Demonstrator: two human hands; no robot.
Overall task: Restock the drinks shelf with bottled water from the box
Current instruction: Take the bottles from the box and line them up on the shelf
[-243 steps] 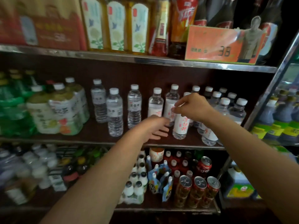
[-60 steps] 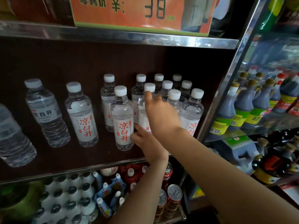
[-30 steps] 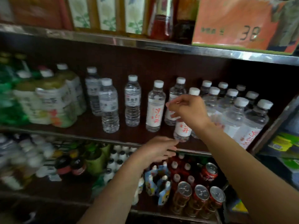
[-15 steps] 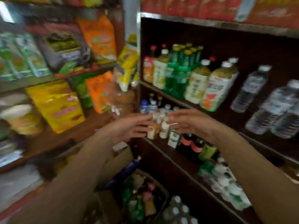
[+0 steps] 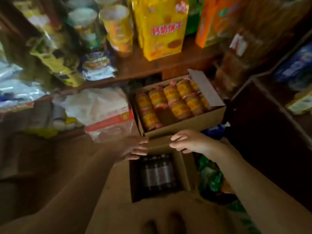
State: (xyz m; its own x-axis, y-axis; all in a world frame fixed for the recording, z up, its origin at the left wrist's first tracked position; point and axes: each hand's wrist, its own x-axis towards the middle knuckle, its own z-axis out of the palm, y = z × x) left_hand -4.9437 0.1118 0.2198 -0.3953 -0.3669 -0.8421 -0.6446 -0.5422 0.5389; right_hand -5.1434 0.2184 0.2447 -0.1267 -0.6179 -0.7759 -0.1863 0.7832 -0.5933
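I look down on an open cardboard box (image 5: 185, 173) directly below both my hands. Inside it, dim bottles (image 5: 157, 173) seem to stand upright, caps toward me; blur hides more detail. Just beyond my hands sits a second open carton (image 5: 185, 122) packed with rolls of yellow-wrapped snacks (image 5: 170, 102) lying lengthwise, pointing away. My left hand (image 5: 135, 147) and right hand (image 5: 189, 141) hover over the near box's far edge, fingers loosely extended, holding nothing.
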